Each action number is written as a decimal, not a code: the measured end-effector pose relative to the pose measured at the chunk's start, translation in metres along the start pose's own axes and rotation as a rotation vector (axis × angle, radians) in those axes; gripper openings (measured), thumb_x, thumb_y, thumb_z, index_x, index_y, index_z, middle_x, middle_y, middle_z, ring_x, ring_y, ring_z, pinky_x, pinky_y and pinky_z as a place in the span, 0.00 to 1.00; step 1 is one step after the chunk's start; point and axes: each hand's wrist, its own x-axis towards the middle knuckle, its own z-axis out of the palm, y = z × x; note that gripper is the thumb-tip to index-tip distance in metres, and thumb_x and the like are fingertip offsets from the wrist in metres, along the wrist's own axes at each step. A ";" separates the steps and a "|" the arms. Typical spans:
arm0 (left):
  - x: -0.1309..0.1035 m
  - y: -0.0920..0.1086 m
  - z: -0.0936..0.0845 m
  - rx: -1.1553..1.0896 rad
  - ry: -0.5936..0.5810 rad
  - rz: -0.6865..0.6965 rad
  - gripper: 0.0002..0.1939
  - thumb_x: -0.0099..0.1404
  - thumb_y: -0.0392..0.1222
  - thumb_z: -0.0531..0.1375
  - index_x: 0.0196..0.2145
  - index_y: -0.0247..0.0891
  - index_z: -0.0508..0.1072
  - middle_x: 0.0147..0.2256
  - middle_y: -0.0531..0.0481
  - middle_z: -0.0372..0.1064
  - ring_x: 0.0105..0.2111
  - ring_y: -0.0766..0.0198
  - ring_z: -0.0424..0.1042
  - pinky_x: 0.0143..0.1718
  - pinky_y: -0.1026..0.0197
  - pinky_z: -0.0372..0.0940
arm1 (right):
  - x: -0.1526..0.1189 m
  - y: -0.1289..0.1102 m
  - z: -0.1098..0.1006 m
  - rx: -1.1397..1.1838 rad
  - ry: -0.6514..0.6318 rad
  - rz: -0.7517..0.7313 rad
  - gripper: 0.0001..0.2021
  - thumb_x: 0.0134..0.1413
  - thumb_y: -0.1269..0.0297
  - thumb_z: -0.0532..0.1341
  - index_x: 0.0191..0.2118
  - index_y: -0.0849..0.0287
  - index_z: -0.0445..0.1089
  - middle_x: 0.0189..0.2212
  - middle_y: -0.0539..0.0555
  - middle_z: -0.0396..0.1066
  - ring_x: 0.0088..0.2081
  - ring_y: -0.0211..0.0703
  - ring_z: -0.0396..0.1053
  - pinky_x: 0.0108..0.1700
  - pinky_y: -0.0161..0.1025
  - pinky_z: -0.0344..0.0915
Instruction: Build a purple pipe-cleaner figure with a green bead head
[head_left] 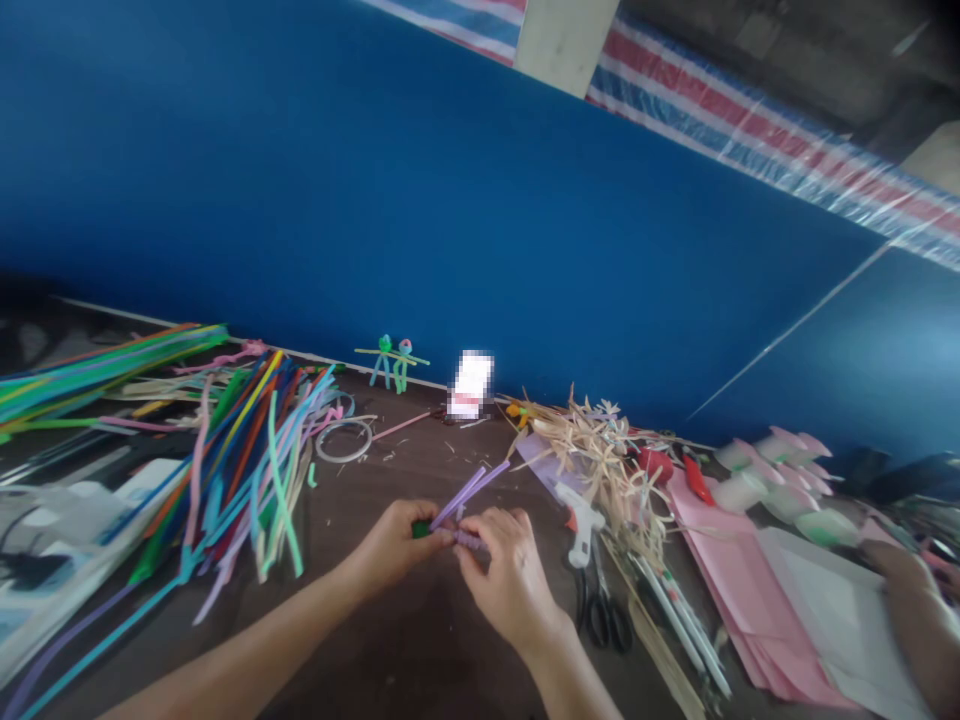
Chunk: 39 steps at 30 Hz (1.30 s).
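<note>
While purple pipe cleaners (pixel 460 497) are pinched in the grip of left hand (pixel 394 543) and right hand (pixel 512 567) above the surface (pixel 420 650), a lower stretch appears already coiled; two straight ends are left unwound.

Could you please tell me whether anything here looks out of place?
Yes: the bright white rectangular object stands out beside the blue wall, because it is pixelated, hiding its details. A short green strip, perhaps an offcut, lies beside the long multicoloured strips.
</note>
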 end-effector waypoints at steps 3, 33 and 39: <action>0.001 -0.002 -0.001 0.001 -0.008 0.004 0.11 0.50 0.44 0.60 0.24 0.32 0.72 0.21 0.53 0.66 0.24 0.65 0.62 0.27 0.67 0.56 | 0.000 0.001 0.001 -0.002 0.004 0.023 0.08 0.45 0.76 0.58 0.33 0.57 0.65 0.29 0.51 0.67 0.34 0.41 0.64 0.40 0.39 0.52; 0.003 -0.016 0.007 -0.807 -0.085 -0.545 0.07 0.43 0.36 0.64 0.24 0.33 0.71 0.18 0.55 0.65 0.19 0.71 0.63 0.24 0.68 0.59 | -0.001 0.016 0.010 -0.087 -0.054 -0.094 0.09 0.45 0.67 0.60 0.36 0.56 0.66 0.30 0.51 0.64 0.35 0.43 0.60 0.41 0.43 0.50; 0.002 -0.010 0.008 -0.707 -0.131 -0.429 0.08 0.45 0.38 0.63 0.24 0.32 0.72 0.18 0.54 0.65 0.19 0.72 0.61 0.22 0.69 0.56 | -0.004 0.018 0.010 -0.033 0.015 -0.065 0.05 0.47 0.67 0.58 0.34 0.57 0.66 0.28 0.50 0.64 0.34 0.41 0.60 0.40 0.41 0.50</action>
